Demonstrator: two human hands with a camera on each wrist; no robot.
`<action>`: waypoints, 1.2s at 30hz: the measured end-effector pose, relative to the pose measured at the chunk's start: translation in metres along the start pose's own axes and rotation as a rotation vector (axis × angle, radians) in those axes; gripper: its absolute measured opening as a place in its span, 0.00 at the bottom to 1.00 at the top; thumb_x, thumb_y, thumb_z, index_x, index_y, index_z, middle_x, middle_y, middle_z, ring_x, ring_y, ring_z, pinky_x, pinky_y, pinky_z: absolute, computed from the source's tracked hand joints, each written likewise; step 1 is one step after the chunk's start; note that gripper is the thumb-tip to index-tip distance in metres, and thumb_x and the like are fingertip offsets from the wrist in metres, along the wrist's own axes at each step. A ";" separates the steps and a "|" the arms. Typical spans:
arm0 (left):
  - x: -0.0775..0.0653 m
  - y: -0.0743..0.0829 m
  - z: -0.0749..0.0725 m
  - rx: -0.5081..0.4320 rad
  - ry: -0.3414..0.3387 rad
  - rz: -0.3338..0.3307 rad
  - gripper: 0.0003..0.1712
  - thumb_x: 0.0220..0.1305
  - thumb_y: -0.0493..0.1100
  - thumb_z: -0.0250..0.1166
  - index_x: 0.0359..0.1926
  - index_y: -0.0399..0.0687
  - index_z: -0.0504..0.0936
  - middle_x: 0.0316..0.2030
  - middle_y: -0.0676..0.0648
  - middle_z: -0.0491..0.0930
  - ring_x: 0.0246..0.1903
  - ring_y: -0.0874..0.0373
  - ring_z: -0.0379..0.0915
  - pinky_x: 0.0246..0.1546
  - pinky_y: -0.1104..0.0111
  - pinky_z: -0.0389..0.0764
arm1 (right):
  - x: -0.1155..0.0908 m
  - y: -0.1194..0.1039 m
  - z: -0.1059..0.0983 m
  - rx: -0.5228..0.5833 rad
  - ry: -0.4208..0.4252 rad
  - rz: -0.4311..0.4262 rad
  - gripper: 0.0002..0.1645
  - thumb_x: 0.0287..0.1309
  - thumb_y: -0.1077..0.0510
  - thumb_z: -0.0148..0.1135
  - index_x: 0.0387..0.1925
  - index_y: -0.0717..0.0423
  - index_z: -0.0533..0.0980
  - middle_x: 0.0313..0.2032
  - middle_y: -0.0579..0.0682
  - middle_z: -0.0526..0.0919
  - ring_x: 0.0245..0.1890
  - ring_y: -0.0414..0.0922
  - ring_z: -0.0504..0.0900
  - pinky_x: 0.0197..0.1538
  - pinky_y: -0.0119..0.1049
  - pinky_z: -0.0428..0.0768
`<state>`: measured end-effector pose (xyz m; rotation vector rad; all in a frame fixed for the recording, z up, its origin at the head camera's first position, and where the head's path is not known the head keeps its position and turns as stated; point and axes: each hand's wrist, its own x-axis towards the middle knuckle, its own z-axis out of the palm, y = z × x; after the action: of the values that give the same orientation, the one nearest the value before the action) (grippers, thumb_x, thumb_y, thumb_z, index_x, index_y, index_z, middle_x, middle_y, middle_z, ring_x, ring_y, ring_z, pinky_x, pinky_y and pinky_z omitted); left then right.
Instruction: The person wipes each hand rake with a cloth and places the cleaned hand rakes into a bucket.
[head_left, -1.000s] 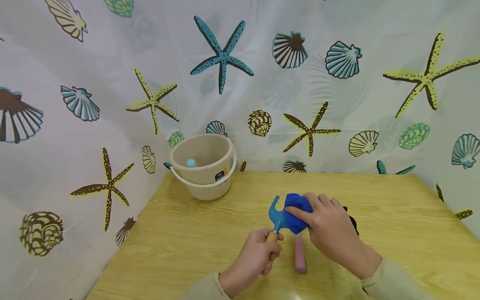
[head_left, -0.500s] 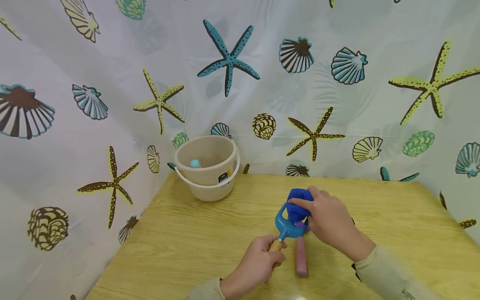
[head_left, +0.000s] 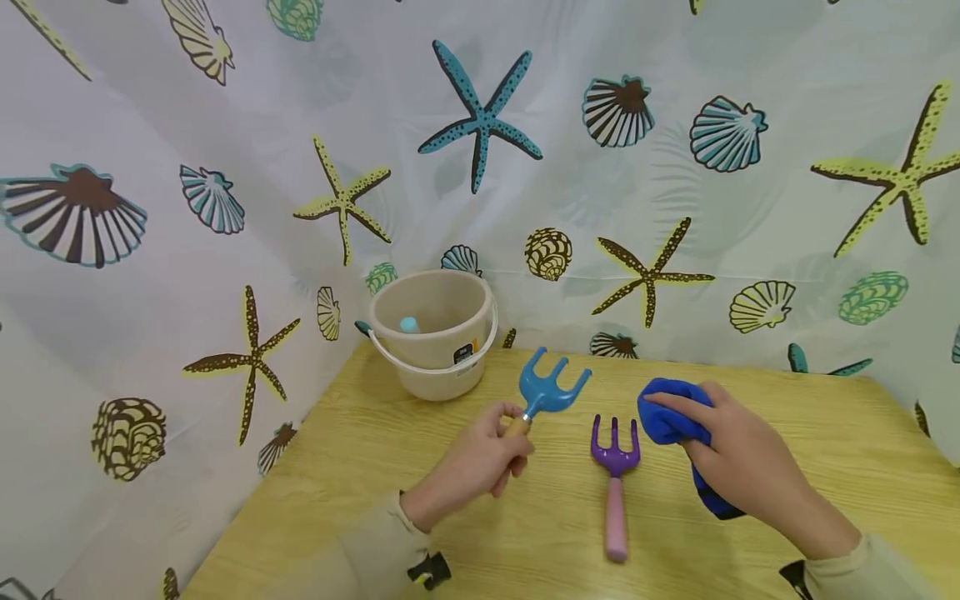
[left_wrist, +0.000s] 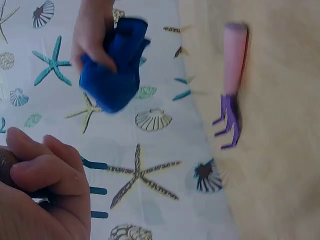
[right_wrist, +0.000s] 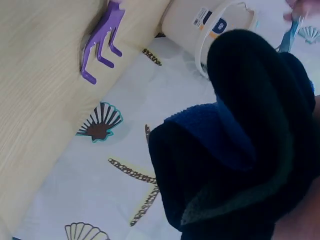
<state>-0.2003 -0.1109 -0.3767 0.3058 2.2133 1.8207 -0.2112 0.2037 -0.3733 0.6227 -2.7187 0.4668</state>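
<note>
My left hand [head_left: 483, 450] grips the wooden handle of a blue three-pronged garden hand fork [head_left: 549, 390], held up over the table with its tines pointing away. In the left wrist view my fingers [left_wrist: 55, 172] curl round it and hide most of its head. Off to the right, my right hand [head_left: 742, 458] holds a bunched blue cloth [head_left: 671, 412], part of which hangs down below the palm. Between the hands a purple hand fork [head_left: 615, 458] with a pink handle lies on the table, tines toward the back. Neither hand touches it.
A beige bucket [head_left: 442, 367] with a white handle stands at the back left of the wooden table [head_left: 420, 517]; something light blue [head_left: 408, 325] shows inside it. A curtain [head_left: 570, 192] printed with shells and starfish hangs behind and at the sides.
The cloth was against the blue fork's head; now the two are apart. My left hand has moved the fork left and away, my right hand the cloth to the right, uncovering the purple fork.
</note>
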 end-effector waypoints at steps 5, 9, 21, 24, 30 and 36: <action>0.025 0.039 -0.049 0.189 0.094 0.056 0.24 0.63 0.37 0.60 0.60 0.37 0.73 0.21 0.47 0.77 0.08 0.60 0.62 0.11 0.72 0.64 | -0.027 -0.010 -0.007 -0.030 0.001 -0.065 0.36 0.52 0.63 0.71 0.62 0.34 0.77 0.49 0.56 0.78 0.33 0.45 0.78 0.25 0.35 0.70; 0.049 0.072 -0.084 0.358 0.139 0.015 0.23 0.64 0.40 0.60 0.60 0.40 0.77 0.26 0.48 0.76 0.13 0.59 0.65 0.15 0.70 0.67 | -0.047 -0.017 -0.009 -0.067 0.015 -0.121 0.40 0.44 0.62 0.76 0.59 0.30 0.79 0.48 0.50 0.80 0.38 0.44 0.80 0.27 0.34 0.73; 0.127 0.136 -0.151 0.748 0.092 -0.177 0.26 0.64 0.37 0.62 0.11 0.54 0.63 0.11 0.53 0.62 0.14 0.59 0.68 0.23 0.67 0.79 | -0.080 -0.017 -0.019 -0.154 0.045 -0.342 0.48 0.30 0.55 0.82 0.61 0.30 0.77 0.41 0.40 0.72 0.29 0.30 0.65 0.24 0.25 0.62; 0.142 0.137 -0.156 0.798 0.057 -0.249 0.25 0.59 0.33 0.59 0.11 0.54 0.61 0.11 0.52 0.61 0.13 0.59 0.66 0.18 0.69 0.73 | -0.085 -0.014 -0.018 -0.172 -0.030 -0.319 0.47 0.33 0.49 0.83 0.61 0.28 0.75 0.44 0.43 0.75 0.31 0.35 0.72 0.25 0.27 0.71; 0.170 0.127 -0.159 1.034 0.068 -0.307 0.22 0.55 0.30 0.55 0.12 0.54 0.61 0.11 0.50 0.63 0.11 0.59 0.59 0.14 0.69 0.60 | -0.090 -0.011 -0.013 -0.212 -0.064 -0.302 0.46 0.34 0.44 0.83 0.61 0.23 0.74 0.47 0.42 0.77 0.34 0.37 0.75 0.28 0.30 0.78; 0.202 0.093 -0.170 1.246 0.117 -0.458 0.12 0.59 0.36 0.64 0.19 0.49 0.77 0.19 0.49 0.75 0.18 0.57 0.66 0.19 0.68 0.65 | -0.088 -0.010 -0.010 -0.187 -0.062 -0.315 0.47 0.34 0.45 0.83 0.62 0.23 0.74 0.47 0.43 0.76 0.35 0.37 0.75 0.29 0.30 0.78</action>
<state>-0.4470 -0.1856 -0.2679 -0.1112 2.8725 0.0891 -0.1283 0.2307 -0.3940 1.0024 -2.6121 0.1159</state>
